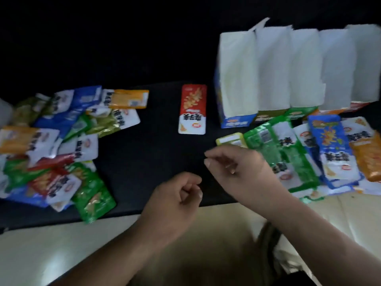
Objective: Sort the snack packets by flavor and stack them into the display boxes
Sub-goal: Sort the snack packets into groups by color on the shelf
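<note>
A single red snack packet [192, 109] lies flat on the black table [144, 157], apart from the rest. A mixed pile of packets [55, 141] in blue, green, orange and red covers the left side. Another pile on the right holds green packets [284, 153], a blue packet [329, 147] and an orange packet [369, 159]. Several display boxes [288, 69] stand in a row at the back right, their white insides showing. My left hand [179, 195] is curled into a fist and holds nothing. My right hand [237, 168] hovers beside the green packets, fingers loosely bent and empty.
The table's front edge [115, 217] runs just below my hands, with a pale cream floor [61, 248] beneath. A yellow-green packet [231, 140] peeks out above my right hand. Bare black cloth lies between the two piles around the red packet.
</note>
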Action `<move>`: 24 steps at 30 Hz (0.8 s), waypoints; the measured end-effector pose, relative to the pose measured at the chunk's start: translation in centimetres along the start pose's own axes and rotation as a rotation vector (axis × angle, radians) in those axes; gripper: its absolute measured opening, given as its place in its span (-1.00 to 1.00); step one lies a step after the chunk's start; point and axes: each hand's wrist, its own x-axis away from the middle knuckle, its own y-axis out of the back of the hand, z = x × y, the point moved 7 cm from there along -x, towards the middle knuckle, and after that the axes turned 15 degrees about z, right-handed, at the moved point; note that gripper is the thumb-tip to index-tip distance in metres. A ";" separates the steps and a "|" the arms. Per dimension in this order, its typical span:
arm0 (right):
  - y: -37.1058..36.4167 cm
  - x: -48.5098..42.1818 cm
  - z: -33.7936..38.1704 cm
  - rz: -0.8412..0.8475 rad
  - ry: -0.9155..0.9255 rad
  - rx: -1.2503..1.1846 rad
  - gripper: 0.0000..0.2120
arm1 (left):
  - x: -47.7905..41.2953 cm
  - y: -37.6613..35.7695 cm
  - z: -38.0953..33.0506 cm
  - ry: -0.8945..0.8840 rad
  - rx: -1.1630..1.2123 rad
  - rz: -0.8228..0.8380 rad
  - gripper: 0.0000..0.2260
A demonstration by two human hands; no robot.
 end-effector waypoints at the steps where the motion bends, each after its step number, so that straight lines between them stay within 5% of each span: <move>1: -1.5 -0.8 0.6 0.034 -0.004 0.010 -0.89 | 0.9 0.9 0.8 -0.004 0.000 -0.035 -0.82; 6: -8.4 -4.9 4.0 0.231 0.020 0.193 -0.73 | 4.9 5.4 4.7 -0.062 -0.013 -0.285 -0.76; 12: -14.1 -10.0 10.0 0.436 0.105 0.277 -0.63 | 9.9 13.5 8.6 -0.004 -0.577 -0.710 -0.76; 16: -17.3 -12.1 11.3 0.549 0.081 0.258 -0.62 | 10.6 15.3 13.6 0.347 -0.681 -0.617 -0.41; 20: -18.9 -11.9 11.4 0.521 0.079 0.155 -0.67 | 9.5 14.6 14.4 0.296 -0.609 -0.631 -0.39; 24: -19.8 -10.5 10.9 0.468 0.026 0.214 -0.49 | 9.2 13.3 13.2 0.233 -0.689 -0.681 -0.51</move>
